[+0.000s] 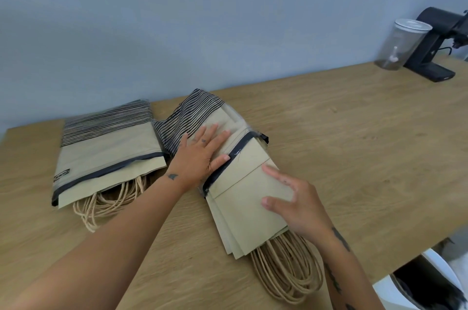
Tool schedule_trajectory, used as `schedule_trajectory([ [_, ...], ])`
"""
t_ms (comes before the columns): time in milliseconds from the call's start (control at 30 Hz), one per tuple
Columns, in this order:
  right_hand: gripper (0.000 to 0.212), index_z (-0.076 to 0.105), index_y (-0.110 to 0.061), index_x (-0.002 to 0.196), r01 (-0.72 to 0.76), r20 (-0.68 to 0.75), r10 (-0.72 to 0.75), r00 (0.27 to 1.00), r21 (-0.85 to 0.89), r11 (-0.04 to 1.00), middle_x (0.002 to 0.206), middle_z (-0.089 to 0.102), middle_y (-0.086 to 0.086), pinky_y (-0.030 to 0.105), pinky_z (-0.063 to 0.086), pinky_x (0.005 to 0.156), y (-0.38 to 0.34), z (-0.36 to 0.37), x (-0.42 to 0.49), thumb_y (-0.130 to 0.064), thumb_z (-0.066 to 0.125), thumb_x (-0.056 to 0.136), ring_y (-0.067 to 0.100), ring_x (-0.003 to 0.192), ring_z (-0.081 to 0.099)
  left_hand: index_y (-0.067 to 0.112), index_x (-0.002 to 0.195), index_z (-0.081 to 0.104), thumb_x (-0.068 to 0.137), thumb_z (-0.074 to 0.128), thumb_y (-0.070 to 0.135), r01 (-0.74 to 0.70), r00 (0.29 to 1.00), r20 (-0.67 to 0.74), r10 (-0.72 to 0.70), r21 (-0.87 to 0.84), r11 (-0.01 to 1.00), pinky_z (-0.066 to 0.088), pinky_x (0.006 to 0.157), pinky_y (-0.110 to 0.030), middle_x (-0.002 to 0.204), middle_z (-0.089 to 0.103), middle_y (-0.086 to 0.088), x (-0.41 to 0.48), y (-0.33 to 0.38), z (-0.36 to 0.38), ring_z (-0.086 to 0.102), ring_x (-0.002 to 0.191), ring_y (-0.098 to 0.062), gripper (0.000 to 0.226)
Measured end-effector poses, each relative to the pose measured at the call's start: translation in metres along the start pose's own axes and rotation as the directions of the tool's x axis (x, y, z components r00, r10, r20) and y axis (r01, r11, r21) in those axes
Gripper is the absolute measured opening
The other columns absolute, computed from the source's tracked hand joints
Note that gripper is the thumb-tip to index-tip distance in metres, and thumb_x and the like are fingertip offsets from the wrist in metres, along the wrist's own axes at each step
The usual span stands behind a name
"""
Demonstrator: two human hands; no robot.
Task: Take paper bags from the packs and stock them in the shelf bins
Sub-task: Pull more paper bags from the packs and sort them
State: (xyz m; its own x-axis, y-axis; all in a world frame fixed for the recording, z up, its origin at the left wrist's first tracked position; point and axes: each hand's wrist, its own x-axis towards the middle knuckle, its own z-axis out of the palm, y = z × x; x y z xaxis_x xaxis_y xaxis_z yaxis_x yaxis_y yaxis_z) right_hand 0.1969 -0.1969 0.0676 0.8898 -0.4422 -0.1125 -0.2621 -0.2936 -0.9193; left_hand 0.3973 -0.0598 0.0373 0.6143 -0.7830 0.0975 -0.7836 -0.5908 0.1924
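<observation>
Wooden table [354,132], blue-grey wall behind. Left pack [106,147] and right pack [202,112] lie side by side. Paper bags [240,203] stick partway out of right pack. Left hand [200,155] flat, fingers spread, presses right pack. Right hand [296,203], fingers spread, rests on top bag.
</observation>
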Motion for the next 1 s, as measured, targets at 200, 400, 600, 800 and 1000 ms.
schedule_trajectory([
  [200,0.053,0.061,-0.036,0.111,-0.036,-0.007,0.036,0.999,0.041,0.998,0.111,0.056,-0.026,0.017,0.039,0.1,0.005,-0.005,-0.009,-0.002,0.073,0.073,-0.007,0.11,0.051,0.032,0.127,0.05,0.088,0.024,0.049,-0.04,0.981,-0.191,0.037,-0.013,0.999,0.047,0.082,-0.046,0.129,0.058,-0.006,-0.017,0.019,0.003,0.061,0.107,-0.032,0.05],
  [400,0.051,0.064,-0.033,0.107,-0.071,-0.035,0.076,0.996,0.126,0.989,0.104,0.058,-0.028,-0.002,0.042,0.069,0.015,-0.007,-0.032,0.003,0.072,0.071,-0.024,0.089,0.055,0.032,0.142,0.034,0.084,0.002,0.06,-0.029,0.998,-0.051,0.022,-0.144,0.989,0.033,0.105,-0.04,0.148,0.038,-0.004,-0.027,0.011,0.006,0.038,0.135,-0.023,0.072],
  [600,0.051,0.067,-0.033,0.104,-0.141,-0.024,0.151,0.988,0.248,0.958,0.114,0.064,-0.015,0.024,0.054,0.085,0.018,0.003,-0.051,0.006,0.072,0.071,-0.001,0.1,0.064,0.037,0.139,0.036,0.086,0.002,0.066,-0.036,0.991,-0.13,0.011,-0.191,0.981,0.012,0.113,-0.044,0.152,0.032,-0.003,-0.082,0.032,0.018,0.02,0.143,-0.023,0.069],
  [800,0.052,0.066,-0.028,0.107,-0.197,0.016,0.201,0.98,0.279,0.94,0.12,0.063,-0.006,0.034,0.054,0.089,0.01,0.026,-0.077,0.008,0.071,0.071,0.009,0.104,0.064,0.041,0.14,0.028,0.08,-0.002,0.07,0.002,0.997,-0.066,-0.025,-0.326,0.945,0.011,0.115,-0.035,0.155,0.017,0.007,-0.133,0.03,0.026,0.001,0.14,-0.007,0.073],
  [1000,0.051,0.068,-0.032,0.103,-0.242,0.008,0.246,0.969,0.219,0.945,0.116,0.065,-0.007,0.031,0.055,0.087,-0.004,0.058,-0.117,0.004,0.075,0.068,0.008,0.101,0.066,0.042,0.142,0.014,0.073,0.01,0.076,-0.012,0.998,0.056,0.036,-0.374,0.927,0.001,0.114,-0.024,0.151,-0.003,0.017,-0.187,0.02,0.013,-0.01,0.14,-0.005,0.076],
])
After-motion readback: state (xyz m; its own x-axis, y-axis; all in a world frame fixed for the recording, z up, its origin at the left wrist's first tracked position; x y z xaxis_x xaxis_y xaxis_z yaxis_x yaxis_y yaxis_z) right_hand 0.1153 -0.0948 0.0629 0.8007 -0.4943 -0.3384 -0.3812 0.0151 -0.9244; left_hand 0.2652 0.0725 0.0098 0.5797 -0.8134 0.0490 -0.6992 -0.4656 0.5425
